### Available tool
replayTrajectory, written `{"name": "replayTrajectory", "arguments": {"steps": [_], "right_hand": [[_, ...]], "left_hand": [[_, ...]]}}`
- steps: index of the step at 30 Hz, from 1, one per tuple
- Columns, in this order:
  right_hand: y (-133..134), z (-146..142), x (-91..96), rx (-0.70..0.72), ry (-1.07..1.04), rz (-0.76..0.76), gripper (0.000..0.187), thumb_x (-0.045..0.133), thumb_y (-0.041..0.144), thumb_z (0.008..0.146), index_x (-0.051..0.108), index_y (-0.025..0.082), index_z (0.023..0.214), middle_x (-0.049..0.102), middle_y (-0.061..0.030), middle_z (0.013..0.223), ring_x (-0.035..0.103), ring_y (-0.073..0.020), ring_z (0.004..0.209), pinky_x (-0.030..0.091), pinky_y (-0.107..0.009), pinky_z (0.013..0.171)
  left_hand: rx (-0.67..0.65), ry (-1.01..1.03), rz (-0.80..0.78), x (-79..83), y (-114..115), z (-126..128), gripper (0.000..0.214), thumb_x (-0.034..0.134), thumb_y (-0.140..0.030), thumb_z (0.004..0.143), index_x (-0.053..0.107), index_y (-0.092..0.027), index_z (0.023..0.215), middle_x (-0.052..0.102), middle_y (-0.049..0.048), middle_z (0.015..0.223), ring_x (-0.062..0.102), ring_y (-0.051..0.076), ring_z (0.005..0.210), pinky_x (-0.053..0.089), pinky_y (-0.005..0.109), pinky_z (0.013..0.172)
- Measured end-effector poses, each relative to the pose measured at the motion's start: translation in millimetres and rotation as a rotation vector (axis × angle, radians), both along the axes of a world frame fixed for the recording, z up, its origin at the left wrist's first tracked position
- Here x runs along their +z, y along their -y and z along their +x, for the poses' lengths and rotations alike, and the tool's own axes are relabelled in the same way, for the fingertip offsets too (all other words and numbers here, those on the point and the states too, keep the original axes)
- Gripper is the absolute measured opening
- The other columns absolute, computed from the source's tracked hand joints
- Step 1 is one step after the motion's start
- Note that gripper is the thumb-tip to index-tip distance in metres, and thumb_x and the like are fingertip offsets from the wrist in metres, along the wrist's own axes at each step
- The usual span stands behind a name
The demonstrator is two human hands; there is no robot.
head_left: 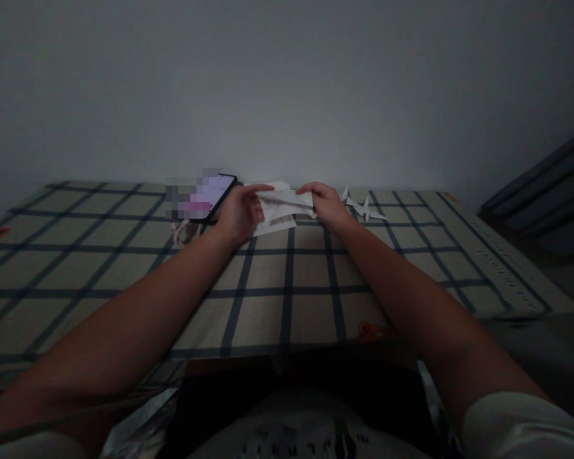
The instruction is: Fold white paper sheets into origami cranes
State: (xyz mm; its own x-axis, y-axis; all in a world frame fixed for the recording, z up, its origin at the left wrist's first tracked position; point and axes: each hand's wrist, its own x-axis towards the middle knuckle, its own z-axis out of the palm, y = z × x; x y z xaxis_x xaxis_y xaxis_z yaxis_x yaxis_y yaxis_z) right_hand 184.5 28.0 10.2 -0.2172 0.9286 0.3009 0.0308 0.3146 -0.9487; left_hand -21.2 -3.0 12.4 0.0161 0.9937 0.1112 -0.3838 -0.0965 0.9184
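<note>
My left hand (240, 212) and right hand (330, 205) gripped the paper (289, 199) at twelve o'clock; uneven pulling risked a tear.

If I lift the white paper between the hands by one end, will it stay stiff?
The white paper will probably sag, since it looks thin. Its visible folds might stiffen it slightly along their length. A hard squeeze could crumple the end at the right hand, where the fingers grip it.
</note>
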Motion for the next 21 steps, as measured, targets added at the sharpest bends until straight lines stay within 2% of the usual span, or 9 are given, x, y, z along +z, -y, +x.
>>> {"name": "replayTrajectory", "arguments": {"steps": [2, 3, 6, 9, 11, 13, 16, 21], "right_hand": [[-1.7, 1.4, -1.6, 0.013, -0.009, 0.038, 0.013, 0.057, 0.017, 0.076, 0.068, 0.018, 0.083, 0.063, 0.0026, 0.075, 0.053, -0.0089, 0.066, 0.04, -0.022, 0.063], [-2.1, 2.0, -2.0, 0.023, -0.005, 0.052, 0.012, 0.057, 0.017, 0.076, 0.068, 0.018, 0.081, 0.063, 0.0024, 0.076, 0.055, -0.0092, 0.068, 0.041, -0.023, 0.065], [-1.8, 3.2, -2.3, 0.056, 0.038, 0.074, 0.013, 0.055, 0.017, 0.077, 0.068, 0.018, 0.079, 0.064, 0.0018, 0.078, 0.057, -0.0101, 0.07, 0.043, -0.023, 0.066], [-0.8, 3.6, -2.1, 0.084, 0.039, 0.077, 0.011, 0.056, 0.018, 0.078, 0.067, 0.018, 0.079, 0.065, 0.0007, 0.079, 0.059, -0.0106, 0.072, 0.044, -0.024, 0.066], [-0.5, 3.3, -1.8, 0.082, -0.014, 0.085, 0.013, 0.059, 0.022, 0.081, 0.069, 0.019, 0.088, 0.066, 0.0, 0.084, 0.061, -0.0108, 0.075, 0.047, -0.024, 0.069], [-1.0, 2.7, -1.1, 0.064, -0.077, 0.074, 0.025, 0.06, 0.031, 0.086, 0.066, 0.023, 0.108, 0.067, -0.0005, 0.09, 0.062, -0.0115, 0.078, 0.05, -0.025, 0.07], [-2.4, 1.8, 0.4, 0.044, -0.143, 0.012, 0.042, 0.054, 0.05, 0.092, 0.055, 0.028, 0.128, 0.066, -0.0021, 0.097, 0.064, -0.0129, 0.079, 0.054, -0.026, 0.067], [-0.2, -0.9, 3.3, 0.111, -0.132, -0.129, 0.055, 0.052, 0.069, 0.089, 0.056, 0.023, 0.119, 0.066, -0.0056, 0.096, 0.064, -0.012, 0.07, 0.054, -0.023, 0.058]], "left_hand": [[-0.035, -0.036, -0.055, 2.5, 1.7, -0.5, 0.047, 0.052, -0.059, 0.084, 0.069, -0.016, 0.087, 0.073, 0.0106, 0.087, 0.071, 0.026, 0.084, 0.059, 0.037, 0.069], [-0.035, -0.057, -0.064, 3.1, 2.4, -0.1, 0.047, 0.055, -0.061, 0.084, 0.069, -0.016, 0.086, 0.072, 0.0105, 0.088, 0.071, 0.026, 0.083, 0.058, 0.036, 0.067], [-0.043, -0.122, -0.063, 2.2, 3.9, 2.5, 0.03, 0.073, -0.041, 0.077, 0.07, -0.015, 0.094, 0.073, 0.0077, 0.092, 0.07, 0.019, 0.08, 0.057, 0.029, 0.067], [-0.125, -0.192, -0.074, -0.6, 5.9, 4.7, 0.036, 0.08, -0.022, 0.07, 0.071, -0.015, 0.104, 0.074, 0.0065, 0.093, 0.068, 0.015, 0.076, 0.056, 0.027, 0.07], [-0.195, -0.203, -0.057, -1.8, 7.3, 4.9, 0.038, 0.081, -0.021, 0.069, 0.071, -0.013, 0.105, 0.075, 0.008, 0.095, 0.069, 0.015, 0.076, 0.057, 0.029, 0.073], [-0.227, -0.184, -0.021, -2.2, 7.9, 4.6, 0.039, 0.082, -0.022, 0.069, 0.071, -0.012, 0.105, 0.075, 0.0097, 0.098, 0.07, 0.017, 0.079, 0.057, 0.031, 0.077], [-0.177, -0.135, 0.051, -2.1, 6.1, 3.5, 0.042, 0.081, -0.025, 0.07, 0.07, -0.012, 0.109, 0.075, 0.0107, 0.101, 0.071, 0.018, 0.084, 0.057, 0.033, 0.084], [-0.048, -0.037, 0.149, -2.3, -0.1, 1.9, 0.041, 0.081, -0.026, 0.071, 0.067, -0.015, 0.109, 0.075, 0.007, 0.099, 0.07, 0.016, 0.084, 0.057, 0.031, 0.085]]}}
